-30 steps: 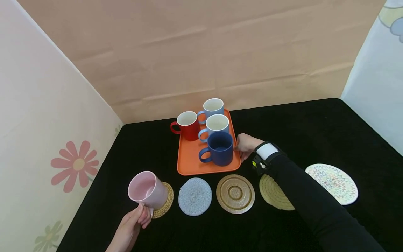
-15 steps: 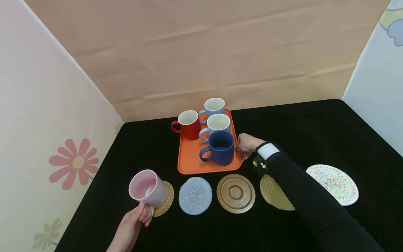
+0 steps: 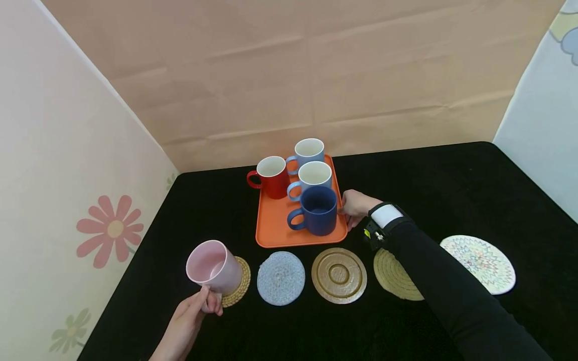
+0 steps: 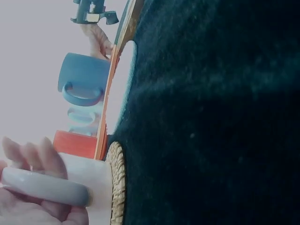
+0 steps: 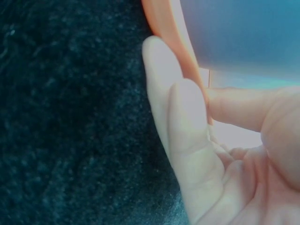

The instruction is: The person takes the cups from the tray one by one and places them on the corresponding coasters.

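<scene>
My left hand [image 3: 191, 311] grips the handle of a pink mug [image 3: 212, 268]. The mug sits upright on a round woven straw coaster [image 3: 245, 278], its base right at the weave in the left wrist view. At the right edge of an orange tray [image 3: 273, 230], my right hand [image 3: 356, 205] pinches the rim; in the right wrist view the thumb is above and the fingers [image 5: 190, 117] are below. On that tray stand a dark blue mug [image 3: 318, 213], a red mug [image 3: 275, 183] and two light blue mugs [image 3: 316, 175] with white insides.
Along the front lie a pale blue coaster [image 3: 281, 278], a brown wooden coaster [image 3: 339, 276], a yellow-green woven mat [image 3: 393, 278] partly under the right sleeve, and a patterned white oval mat [image 3: 480, 263]. A brown paper-covered wall [image 3: 311, 75] rises behind the black table.
Both hands keep their holds on the mug handle and the tray rim. Only the head view shifts slightly.
</scene>
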A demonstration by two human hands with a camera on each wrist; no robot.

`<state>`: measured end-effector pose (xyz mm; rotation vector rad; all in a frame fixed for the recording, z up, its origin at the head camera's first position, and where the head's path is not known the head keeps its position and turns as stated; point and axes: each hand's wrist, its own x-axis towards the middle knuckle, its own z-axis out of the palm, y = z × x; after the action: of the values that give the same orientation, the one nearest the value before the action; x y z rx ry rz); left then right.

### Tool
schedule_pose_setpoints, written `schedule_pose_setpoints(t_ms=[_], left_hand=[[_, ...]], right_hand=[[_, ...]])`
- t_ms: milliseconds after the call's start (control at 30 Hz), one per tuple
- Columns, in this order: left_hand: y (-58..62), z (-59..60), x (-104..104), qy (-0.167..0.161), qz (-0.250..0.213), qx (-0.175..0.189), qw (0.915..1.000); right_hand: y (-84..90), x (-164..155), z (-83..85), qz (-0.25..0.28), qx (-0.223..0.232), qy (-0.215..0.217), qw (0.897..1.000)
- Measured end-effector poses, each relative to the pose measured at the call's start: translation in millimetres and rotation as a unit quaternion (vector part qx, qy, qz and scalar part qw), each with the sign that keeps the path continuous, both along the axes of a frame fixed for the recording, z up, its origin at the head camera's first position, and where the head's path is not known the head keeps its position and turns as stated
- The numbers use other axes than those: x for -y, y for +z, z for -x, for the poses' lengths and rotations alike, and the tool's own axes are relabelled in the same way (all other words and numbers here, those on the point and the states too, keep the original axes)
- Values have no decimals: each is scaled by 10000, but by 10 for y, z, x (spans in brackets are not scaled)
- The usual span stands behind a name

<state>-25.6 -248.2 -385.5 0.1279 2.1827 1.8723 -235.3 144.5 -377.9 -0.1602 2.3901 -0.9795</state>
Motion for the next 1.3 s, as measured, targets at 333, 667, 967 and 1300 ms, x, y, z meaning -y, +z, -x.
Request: schedule_pose_setpoints(t_ms=[333,667,967,1300], left_hand=[[151,99,158,610,1103,620,9901],[697,438,220,1692,2619,-1515,9380],[996,685,-472,728,1215,-2334,9620],[669,771,-1392,37,-429,-888,9951]], right_hand=[[11,-4,-3,13,-34,35,10000],[11,-23,3,49,59,-48,10000],[30,-14,-37,59,36,37,10000],[23,-34,-23,149,8,177,9997]])
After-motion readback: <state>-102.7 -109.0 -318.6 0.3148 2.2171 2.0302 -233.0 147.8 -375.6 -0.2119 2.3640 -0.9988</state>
